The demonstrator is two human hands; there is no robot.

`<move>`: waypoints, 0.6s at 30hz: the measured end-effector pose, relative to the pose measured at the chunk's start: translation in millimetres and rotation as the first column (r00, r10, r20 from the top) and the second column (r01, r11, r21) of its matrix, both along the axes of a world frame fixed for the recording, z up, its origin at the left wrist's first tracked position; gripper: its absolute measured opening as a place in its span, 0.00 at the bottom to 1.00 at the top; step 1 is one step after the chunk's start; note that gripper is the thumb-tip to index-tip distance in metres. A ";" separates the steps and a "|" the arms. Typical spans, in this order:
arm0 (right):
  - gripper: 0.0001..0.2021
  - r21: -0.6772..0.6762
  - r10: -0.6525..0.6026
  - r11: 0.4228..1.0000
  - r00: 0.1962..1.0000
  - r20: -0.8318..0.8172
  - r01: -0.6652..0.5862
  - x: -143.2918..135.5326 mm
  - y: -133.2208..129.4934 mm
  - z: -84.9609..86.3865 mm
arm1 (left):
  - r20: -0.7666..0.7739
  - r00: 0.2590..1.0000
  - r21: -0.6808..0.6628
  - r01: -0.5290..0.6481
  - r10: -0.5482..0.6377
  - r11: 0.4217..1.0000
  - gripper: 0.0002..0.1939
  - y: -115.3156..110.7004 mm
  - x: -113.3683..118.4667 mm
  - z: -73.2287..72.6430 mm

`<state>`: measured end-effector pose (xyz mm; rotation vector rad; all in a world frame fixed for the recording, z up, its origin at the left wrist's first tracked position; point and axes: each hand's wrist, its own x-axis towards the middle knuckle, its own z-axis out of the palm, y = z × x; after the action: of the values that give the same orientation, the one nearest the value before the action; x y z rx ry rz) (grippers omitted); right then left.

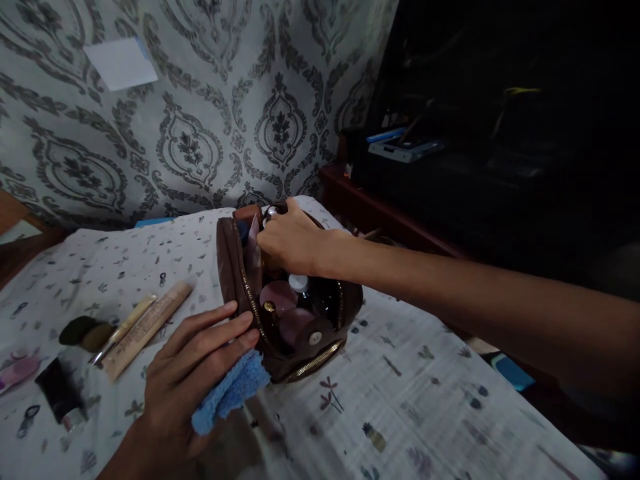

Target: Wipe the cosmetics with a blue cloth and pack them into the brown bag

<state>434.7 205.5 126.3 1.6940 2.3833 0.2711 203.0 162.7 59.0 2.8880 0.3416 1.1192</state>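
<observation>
A brown zippered bag [230,267] stands open on the patterned cloth [390,400]. My right hand [287,240] reaches into its far part; the fingertips are hidden, so what they touch cannot be made out. Inside the bag are a white-capped dark bottle [299,283], pinkish round items [279,297] and other small things. My left hand [200,373] holds a blue fluffy cloth [233,392] under its palm, with the fingertips resting on the bag's near left edge.
Left of the bag lie a beige tube [147,330], a slim gold item [131,320], a black tube [60,395], a dark green round item [77,330] and a pink item [19,370]. A patterned wall rises behind; a dark red wooden edge [390,213] runs at right.
</observation>
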 end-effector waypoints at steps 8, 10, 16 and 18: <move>0.12 -0.003 -0.047 0.999 0.999 0.008 0.047 -4.3 8.9 -5.8 | 0.058 0.998 -0.038 -0.032 0.035 0.999 0.17 -3.1 2.0 -6.5; 0.12 -0.013 -0.053 0.999 0.999 0.007 0.053 -5.6 8.8 -4.5 | 0.080 0.996 -0.052 -0.030 0.034 0.998 0.17 -3.8 3.0 -7.3; 0.16 -0.082 -0.071 0.994 0.996 -0.044 0.068 -9.4 8.0 2.2 | 0.051 0.999 -0.039 0.011 -0.009 0.999 0.18 -1.9 4.1 -2.1; 0.17 -0.083 -0.072 0.994 0.995 -0.068 0.067 -9.8 8.4 2.2 | 0.058 0.998 -0.029 0.016 -0.014 0.999 0.17 -1.2 4.0 -0.7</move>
<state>424.9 214.0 128.4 1.7737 2.3448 0.1037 207.0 161.4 58.3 2.8211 0.3306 1.1824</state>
